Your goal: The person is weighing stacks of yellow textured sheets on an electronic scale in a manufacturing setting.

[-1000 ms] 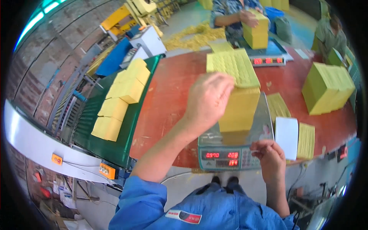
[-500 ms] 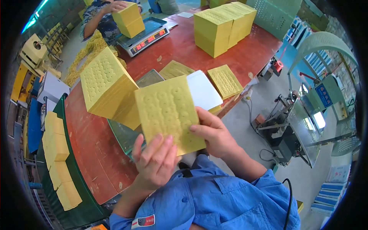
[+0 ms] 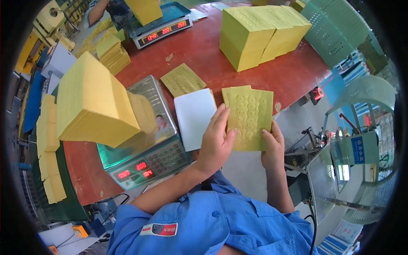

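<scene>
My right hand (image 3: 273,144) grips the right edge of a thin bundle of yellow embossed paper sheets (image 3: 250,121), thumb on the front face. Rows of round, coin-like shapes are pressed into the paper. At the bundle's left edge is my left hand (image 3: 216,142), fingers stretched upward along it and thumb close by; part of its grip is hidden. Corners of more yellow sheets (image 3: 231,91) show behind the bundle's upper left. A white sheet (image 3: 193,121) lies left of my hands. Beyond it rests a single yellow embossed sheet (image 3: 182,80).
A tall yellow paper stack (image 3: 95,102) stands on a digital scale (image 3: 148,165) to the left. Far off, another person's arm (image 3: 97,12) is near a second scale (image 3: 165,32) bearing yellow paper. Large yellow blocks (image 3: 259,38) stand on the red table (image 3: 191,46); a machine (image 3: 335,165) is at right.
The bundle has moved right, away from the tall stack. My left hand has left its front face for its left edge. The view has shifted, showing more of the near scale.
</scene>
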Available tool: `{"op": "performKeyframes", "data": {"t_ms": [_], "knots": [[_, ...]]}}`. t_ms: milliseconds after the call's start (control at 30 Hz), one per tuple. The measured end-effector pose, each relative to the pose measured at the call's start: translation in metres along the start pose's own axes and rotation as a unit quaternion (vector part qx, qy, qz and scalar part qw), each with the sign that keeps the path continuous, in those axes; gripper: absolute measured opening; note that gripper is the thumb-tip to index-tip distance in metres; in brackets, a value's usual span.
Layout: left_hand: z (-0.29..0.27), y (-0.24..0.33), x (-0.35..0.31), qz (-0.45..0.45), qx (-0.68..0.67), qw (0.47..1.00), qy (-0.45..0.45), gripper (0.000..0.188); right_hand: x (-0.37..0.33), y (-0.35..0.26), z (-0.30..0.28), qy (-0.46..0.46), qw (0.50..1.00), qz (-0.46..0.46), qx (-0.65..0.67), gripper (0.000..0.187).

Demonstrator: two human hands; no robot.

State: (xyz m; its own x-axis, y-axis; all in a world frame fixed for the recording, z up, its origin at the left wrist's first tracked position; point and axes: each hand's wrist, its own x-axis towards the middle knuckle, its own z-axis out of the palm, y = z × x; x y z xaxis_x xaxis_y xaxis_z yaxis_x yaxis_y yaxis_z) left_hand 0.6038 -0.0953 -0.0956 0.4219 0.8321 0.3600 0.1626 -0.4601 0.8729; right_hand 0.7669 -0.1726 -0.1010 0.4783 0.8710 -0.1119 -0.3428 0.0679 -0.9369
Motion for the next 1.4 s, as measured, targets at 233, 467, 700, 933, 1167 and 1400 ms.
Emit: {"op": "performKeyframes", "data": {"t_ms": [233, 467, 700, 933, 1167, 1400], "knots": [[0.059, -0.018, 0.02, -0.101, 0.073, 0.99, -0.063, 0.059, 0.085, 0.021, -0.057, -0.032, 0.993, 0.042, -0.104, 0.042], [0.082, -0.012, 0.025, -0.106, 0.218, 0.965, -0.095, 0.069, 0.111, 0.044, -0.053, -0.068, 0.982, 0.042, -0.173, 0.047], [0.098, -0.035, 0.017, -0.089, 0.27, 0.954, -0.091, 0.062, 0.116, 0.047, -0.056, -0.082, 0.958, -0.028, -0.273, 0.049], [0.125, -0.067, 0.003, -0.061, 0.292, 0.954, -0.025, 0.048, 0.124, 0.054, -0.089, -0.084, 0.736, -0.278, -0.612, 0.043], [0.108, -0.04, 0.002, 0.042, 0.264, 0.963, -0.01, 0.044, 0.116, 0.051, -0.081, -0.06, 0.764, -0.253, -0.591, 0.043], [0.032, 0.025, 0.013, 0.186, 0.028, 0.982, 0.02, 0.036, 0.078, -0.004, -0.006, -0.073, 0.87, -0.294, -0.389, 0.046]]}}
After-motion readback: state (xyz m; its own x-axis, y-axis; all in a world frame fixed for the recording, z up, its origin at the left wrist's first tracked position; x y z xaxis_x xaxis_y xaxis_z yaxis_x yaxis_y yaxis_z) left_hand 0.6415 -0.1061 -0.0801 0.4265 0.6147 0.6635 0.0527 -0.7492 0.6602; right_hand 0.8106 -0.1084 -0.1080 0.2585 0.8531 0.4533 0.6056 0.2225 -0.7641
